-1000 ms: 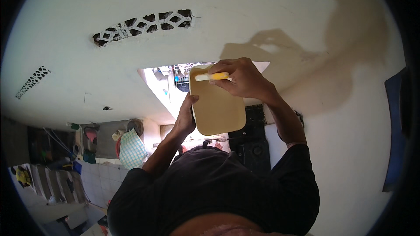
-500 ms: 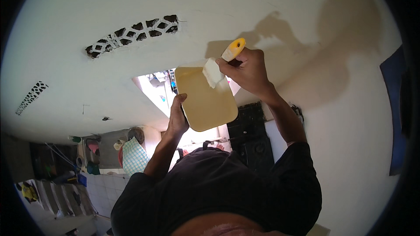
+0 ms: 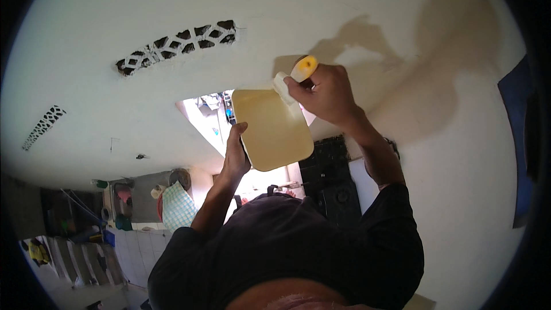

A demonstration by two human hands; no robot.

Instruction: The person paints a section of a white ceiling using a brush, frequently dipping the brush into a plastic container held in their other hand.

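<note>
My left hand (image 3: 235, 152) grips the left side of a rectangular cream plastic container (image 3: 272, 129), thumb over its rim. My right hand (image 3: 324, 92) is closed round a paintbrush (image 3: 305, 68) with a yellow handle. The brush's whitish head (image 3: 280, 83) is at the container's upper right corner, partly hidden by my thumb; whether it touches the rim, I cannot tell. My dark shirt fills the lower middle.
A pale wall (image 3: 402, 0) carries two patterned vent openings (image 3: 175, 46) and my shadow. A bright opening (image 3: 204, 115) lies behind the container. A blue panel (image 3: 516, 138) is at right; a checked cloth (image 3: 178, 206) and steps (image 3: 74, 258) are at lower left.
The brush was lying sideways over the container's top; it has turned handle-up and moved to the right corner, nearly still over the last half second. The container sits slightly further left in view.
</note>
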